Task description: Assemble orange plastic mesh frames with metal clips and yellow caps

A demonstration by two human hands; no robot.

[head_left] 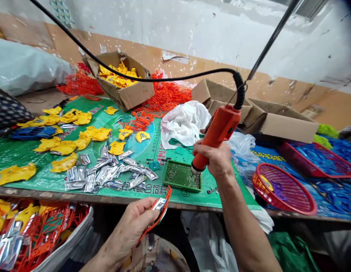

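My right hand (216,156) is wrapped round an orange electric screwdriver (218,132) hanging from a black cable. Its tip points down into a green screw tray (182,175) holding many small screws. Low in front of me, my left hand (137,219) pinches an orange plastic frame (167,196) with a silvery metallic piece (159,204) on it; part of the assembly is hidden by the fingers. Left of the tray lies a heap of shiny silver pieces (104,172). Yellow plastic parts (64,147) are scattered behind and beside that heap.
A cardboard box (135,92) of yellow parts stands at the back, near piles of orange frames (170,94). A white cloth (184,121) lies behind the tray. At right is a red basket (303,192). A full sack (86,230) stands at lower left, below the table edge.
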